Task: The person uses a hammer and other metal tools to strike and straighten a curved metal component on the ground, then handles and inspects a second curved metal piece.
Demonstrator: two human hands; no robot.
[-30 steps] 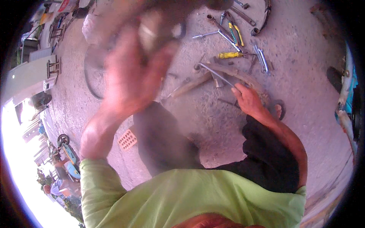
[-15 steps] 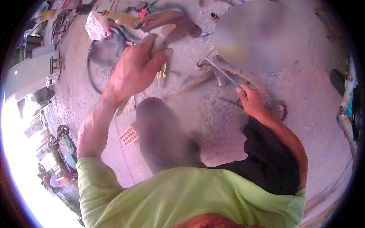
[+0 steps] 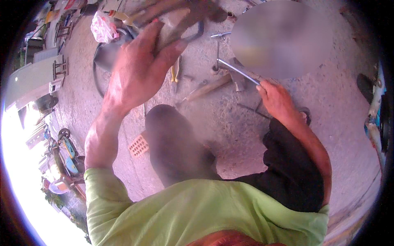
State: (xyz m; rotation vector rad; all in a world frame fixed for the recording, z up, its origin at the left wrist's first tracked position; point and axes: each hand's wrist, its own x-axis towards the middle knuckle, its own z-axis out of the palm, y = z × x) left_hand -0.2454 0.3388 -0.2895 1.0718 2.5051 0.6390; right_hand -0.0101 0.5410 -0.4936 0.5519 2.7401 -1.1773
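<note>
My right hand (image 3: 278, 98) has edged up and rightward, fingers curled tight around the slim silver metal rod (image 3: 239, 71), which slants near a brown wooden-handled tool (image 3: 209, 87) and seems in active use. My left hand (image 3: 139, 67), thumb spread wide, grips a blurred dark-brown forked piece (image 3: 201, 12).

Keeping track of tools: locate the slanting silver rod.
In the head view, right of centre, the silver rod is in the right hand, near the wooden handle.
</note>
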